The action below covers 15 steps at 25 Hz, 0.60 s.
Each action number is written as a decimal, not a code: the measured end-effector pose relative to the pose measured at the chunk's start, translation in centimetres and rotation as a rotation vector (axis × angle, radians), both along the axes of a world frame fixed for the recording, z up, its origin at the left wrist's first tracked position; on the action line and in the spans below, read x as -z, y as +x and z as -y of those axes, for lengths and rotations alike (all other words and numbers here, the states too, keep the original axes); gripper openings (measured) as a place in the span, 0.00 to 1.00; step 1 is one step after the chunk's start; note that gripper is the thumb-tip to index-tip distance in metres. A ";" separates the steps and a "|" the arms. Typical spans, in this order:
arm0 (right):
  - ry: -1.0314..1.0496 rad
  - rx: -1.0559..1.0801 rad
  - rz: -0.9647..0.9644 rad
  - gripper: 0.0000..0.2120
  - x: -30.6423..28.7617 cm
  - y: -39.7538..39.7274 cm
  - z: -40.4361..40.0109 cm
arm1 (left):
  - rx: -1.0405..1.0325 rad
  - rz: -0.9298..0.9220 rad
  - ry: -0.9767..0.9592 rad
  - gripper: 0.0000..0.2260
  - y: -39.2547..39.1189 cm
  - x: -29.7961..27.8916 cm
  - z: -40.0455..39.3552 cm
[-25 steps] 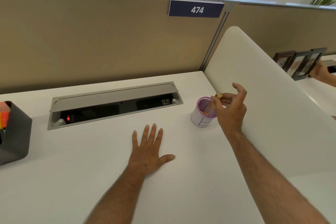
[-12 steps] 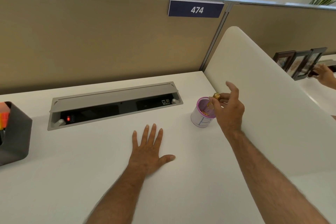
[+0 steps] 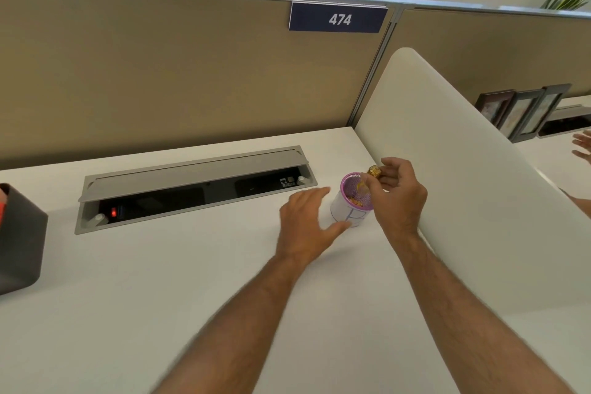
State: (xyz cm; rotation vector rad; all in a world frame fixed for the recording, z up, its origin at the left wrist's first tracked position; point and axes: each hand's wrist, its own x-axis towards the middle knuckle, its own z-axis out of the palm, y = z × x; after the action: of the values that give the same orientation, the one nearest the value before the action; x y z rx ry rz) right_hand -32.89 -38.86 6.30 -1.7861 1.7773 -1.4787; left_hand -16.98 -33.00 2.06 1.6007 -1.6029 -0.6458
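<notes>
Your right hand (image 3: 399, 198) pinches a small gold piece (image 3: 373, 171) at the rim of the pink mesh cup (image 3: 350, 214); your left hand (image 3: 307, 221), fingers spread, is just beside the cup.

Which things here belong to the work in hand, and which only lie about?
In use: mesh cup; gold piece, pinched by right hand; left hand, open beside it.
Lying about: grey bin; socket tray; picture frames; sign.

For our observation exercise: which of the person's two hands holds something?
The right hand, pinching a small gold object over the pink-rimmed white mesh cup; the left hand is open beside it, empty.
</notes>
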 end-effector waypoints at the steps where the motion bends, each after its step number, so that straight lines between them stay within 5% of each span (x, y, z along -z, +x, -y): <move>1: -0.002 -0.004 -0.004 0.19 0.0 0.1 0.0 | 0.010 -0.067 -0.028 0.29 -1.4 -1.1 1.2; 7: -0.026 -0.030 -0.069 0.18 -0.3 0.0 -0.1 | -0.007 -0.320 0.024 0.13 -5.2 -3.0 5.8; 10: -0.004 -0.055 -0.123 0.20 -0.5 -0.5 -0.4 | -0.019 -0.300 0.039 0.11 -5.8 -2.7 6.4; 15: -0.105 -0.148 -0.287 0.41 -2.0 -2.3 -1.0 | -0.033 -0.313 0.059 0.08 -5.8 -2.9 6.9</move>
State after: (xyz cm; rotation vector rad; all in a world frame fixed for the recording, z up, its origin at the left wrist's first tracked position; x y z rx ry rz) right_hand -35.24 -37.84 8.25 -2.2267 1.6693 -1.3363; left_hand -22.78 -39.86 4.96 1.4795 -1.3356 -0.8854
